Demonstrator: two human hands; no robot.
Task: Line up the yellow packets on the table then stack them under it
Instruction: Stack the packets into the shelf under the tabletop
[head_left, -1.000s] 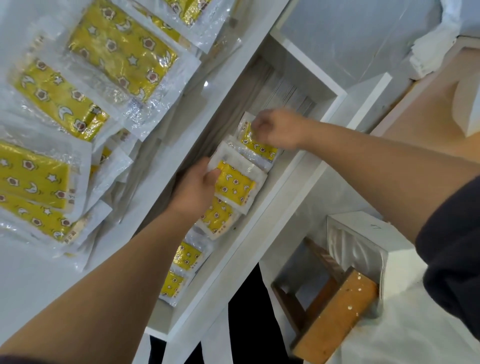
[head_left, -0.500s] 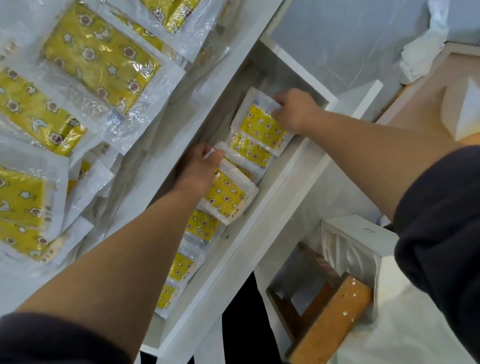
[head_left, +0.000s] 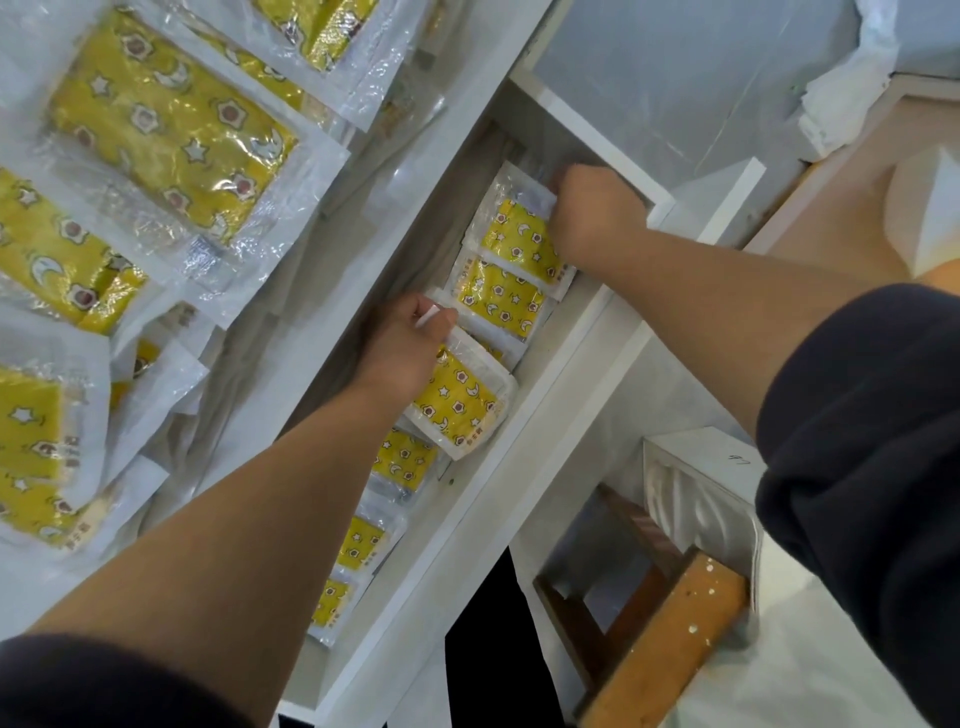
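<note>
While the left grip (head_left: 410, 348) pinches a near packet (head_left: 457, 410), the right grip (head_left: 597, 213) clutches the far packet (head_left: 519, 239).

Nothing can be read for certain. Small dark print runs along the white edge of the yellow packet (head_left: 457, 410) gripped by the left hand (head_left: 410, 348), and along the far packet (head_left: 519, 244) gripped by the right hand (head_left: 597, 213), but it is too small to make out. A faint handwritten mark sits on top of the white box (head_left: 701, 493) below the right forearm. It is illegible.

Bright even light; plastic glare; edges warped
</note>
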